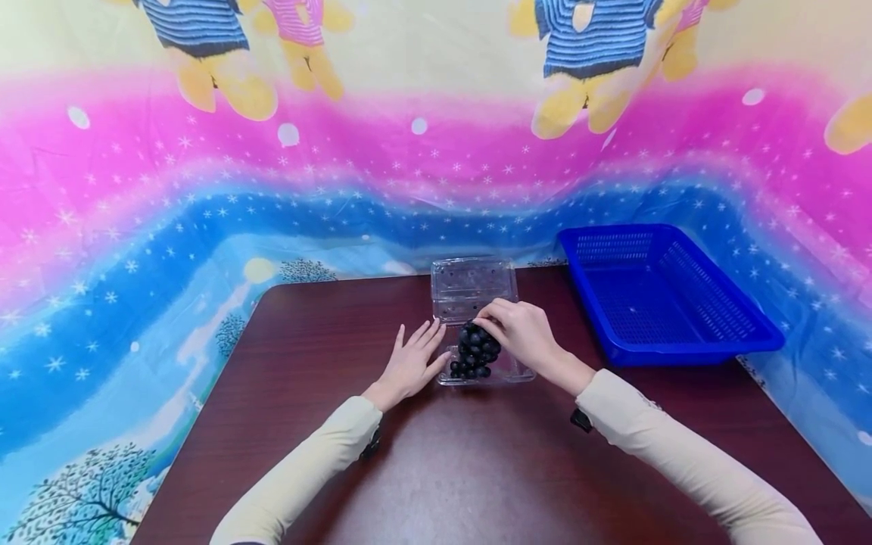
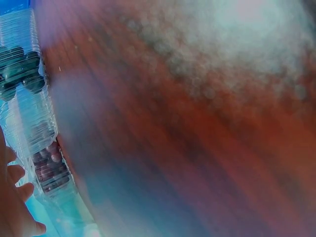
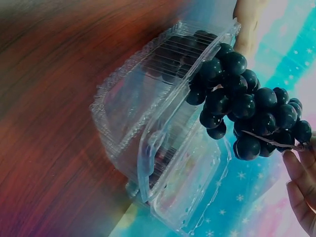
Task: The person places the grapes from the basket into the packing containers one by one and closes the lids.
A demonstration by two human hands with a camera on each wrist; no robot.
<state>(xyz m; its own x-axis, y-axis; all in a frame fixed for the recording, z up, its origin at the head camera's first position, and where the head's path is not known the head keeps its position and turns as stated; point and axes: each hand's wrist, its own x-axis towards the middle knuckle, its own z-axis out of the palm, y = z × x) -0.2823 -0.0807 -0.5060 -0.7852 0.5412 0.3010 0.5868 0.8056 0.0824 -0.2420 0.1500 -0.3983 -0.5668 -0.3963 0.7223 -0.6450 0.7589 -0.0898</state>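
A bunch of dark grapes hangs partly lifted over a clear plastic clamshell box, its lower grapes still inside the walls. My right hand pinches the bunch by the stem at its top end; in the right wrist view the brown stem runs up to the fingertips. Spread and fairly straight, my left hand rests against the box's left side. The box's lid stands folded back behind it. In the left wrist view only some fingers of the left hand show beside the clear plastic.
A blue plastic basket with slotted walls stands at the right rear of the dark red wooden table. Behind the table hangs a cloth with snowflakes and bears, reaching down around its sides.
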